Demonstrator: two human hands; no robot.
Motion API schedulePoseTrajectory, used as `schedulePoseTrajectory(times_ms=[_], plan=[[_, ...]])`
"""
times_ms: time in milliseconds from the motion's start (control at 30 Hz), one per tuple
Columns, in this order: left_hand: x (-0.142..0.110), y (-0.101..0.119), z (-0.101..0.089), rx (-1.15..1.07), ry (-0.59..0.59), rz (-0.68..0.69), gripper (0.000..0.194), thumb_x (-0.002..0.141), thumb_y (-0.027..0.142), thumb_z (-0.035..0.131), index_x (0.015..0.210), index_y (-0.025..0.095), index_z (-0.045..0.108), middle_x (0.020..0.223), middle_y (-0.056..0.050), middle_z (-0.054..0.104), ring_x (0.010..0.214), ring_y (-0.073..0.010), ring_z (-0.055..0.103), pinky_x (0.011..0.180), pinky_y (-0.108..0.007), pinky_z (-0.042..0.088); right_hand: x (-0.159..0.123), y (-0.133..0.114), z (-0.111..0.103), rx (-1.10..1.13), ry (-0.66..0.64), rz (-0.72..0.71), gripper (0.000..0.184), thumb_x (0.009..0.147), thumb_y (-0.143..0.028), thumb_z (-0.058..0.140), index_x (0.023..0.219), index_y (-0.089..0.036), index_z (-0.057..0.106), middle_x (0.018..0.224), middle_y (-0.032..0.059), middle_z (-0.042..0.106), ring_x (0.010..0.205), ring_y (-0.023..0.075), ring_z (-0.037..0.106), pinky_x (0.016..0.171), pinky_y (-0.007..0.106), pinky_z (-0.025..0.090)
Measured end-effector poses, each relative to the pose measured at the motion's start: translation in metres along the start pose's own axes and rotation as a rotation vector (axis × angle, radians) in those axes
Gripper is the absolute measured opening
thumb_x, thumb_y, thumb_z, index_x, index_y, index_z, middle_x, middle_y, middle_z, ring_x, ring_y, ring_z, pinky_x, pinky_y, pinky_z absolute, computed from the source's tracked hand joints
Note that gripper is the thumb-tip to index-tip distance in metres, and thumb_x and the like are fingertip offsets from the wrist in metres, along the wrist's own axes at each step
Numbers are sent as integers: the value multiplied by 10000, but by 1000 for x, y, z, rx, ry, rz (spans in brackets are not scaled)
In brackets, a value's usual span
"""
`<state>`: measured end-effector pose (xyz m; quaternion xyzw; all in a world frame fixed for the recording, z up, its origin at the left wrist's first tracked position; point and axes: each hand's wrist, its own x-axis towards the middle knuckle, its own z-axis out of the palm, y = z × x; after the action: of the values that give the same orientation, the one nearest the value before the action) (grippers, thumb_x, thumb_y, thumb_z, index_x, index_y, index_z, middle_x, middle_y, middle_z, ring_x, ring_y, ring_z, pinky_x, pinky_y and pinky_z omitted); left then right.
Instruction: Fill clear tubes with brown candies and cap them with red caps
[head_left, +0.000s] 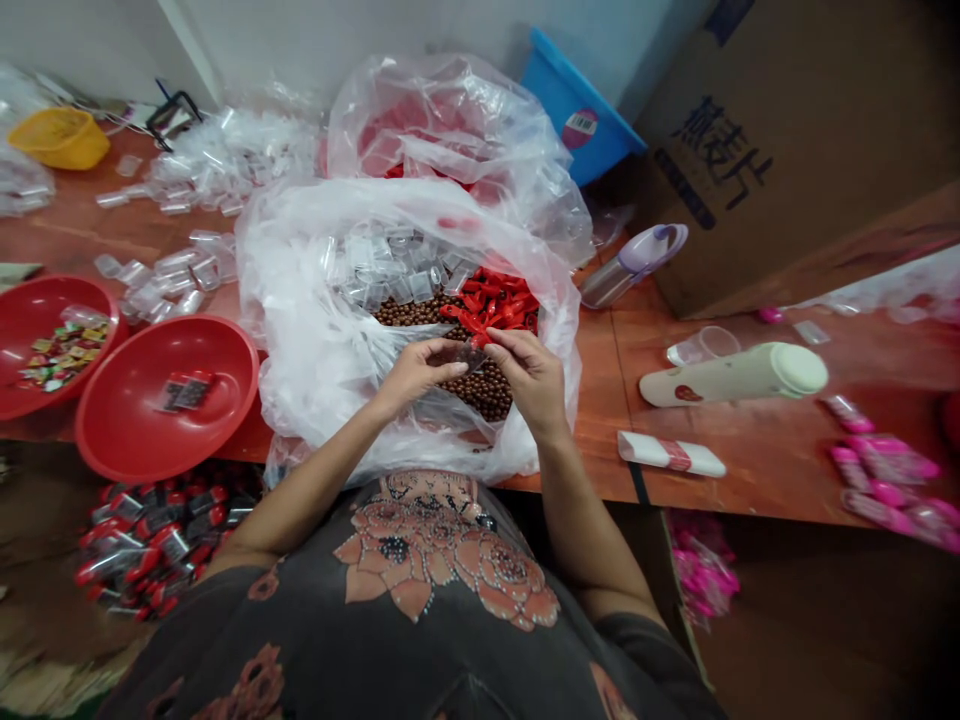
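Left hand (416,375): grip closed, finger and thumb pinching a small clear packet (457,355) just above the large plastic bag (300,300).
Right hand (529,375): grip closed on that packet's other edge.
Inside the bag: brown candy balls (487,392), red wrapped pieces (495,305) and clear square cases (390,265), all heaped, plenty remaining.
Below the bag: filled red-and-black packets (157,540) piled on the floor (45,500).
Left of the bag: a red basin (217,420) holding a few packets; a second red basin (45,300) of mixed sweets.
Right of the bag: a cream flask (735,375), pink packets (885,480).
Behind the bag: a blue tub (577,110), a cardboard box (750,150).
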<state>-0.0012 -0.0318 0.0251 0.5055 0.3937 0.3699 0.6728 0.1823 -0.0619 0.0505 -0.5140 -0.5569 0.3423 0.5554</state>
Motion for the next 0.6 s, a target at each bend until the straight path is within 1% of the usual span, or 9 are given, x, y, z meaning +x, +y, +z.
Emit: schedulePoseTrajectory(times_ms=[133,233,300,433,533,600], plan=[[-6,0,1,-13,-11,-41,444,712,336,803,1111,154,732,1064,-92,743,873,-175,687,801,-312,555,1,0,0,1,-48,15,180,809,-285,754,970,-359,786,952,-5,735,916,183,662,949,401,523],[-8,-2,3,-11,6,-21,439,729,359,791,1114,156,734,1057,-91,738,841,-165,676,766,-305,561,3,-1,-1,-37,-84,3,190,814,-290,746,986,-362,782,946,-10,737,915,186,664,951,411,522],[-10,-4,3,34,30,27,436,745,369,781,1126,161,735,1059,-88,731,848,-164,664,776,-310,560,4,-1,-2,-73,-103,-14,192,833,-291,726,1003,-364,779,951,-11,740,913,186,667,949,415,523],[-15,-5,4,230,100,157,389,791,372,747,1132,186,748,1047,-82,705,870,-166,635,792,-309,541,4,0,-1,-116,-110,-53,196,862,-280,698,1018,-371,774,977,-12,749,919,182,678,917,399,537],[-20,-1,5,352,133,229,345,808,344,733,1125,210,759,958,-60,681,830,-153,611,789,-308,522,3,2,-1,-126,-105,-49,178,863,-284,699,1006,-352,779,974,-9,759,928,180,689,917,398,542],[-22,2,7,367,138,263,331,799,321,739,1113,220,765,904,-45,657,798,-145,594,768,-308,515,1,2,-1,-118,-106,-46,172,858,-283,704,1005,-328,782,977,-2,764,937,179,696,929,401,544]])
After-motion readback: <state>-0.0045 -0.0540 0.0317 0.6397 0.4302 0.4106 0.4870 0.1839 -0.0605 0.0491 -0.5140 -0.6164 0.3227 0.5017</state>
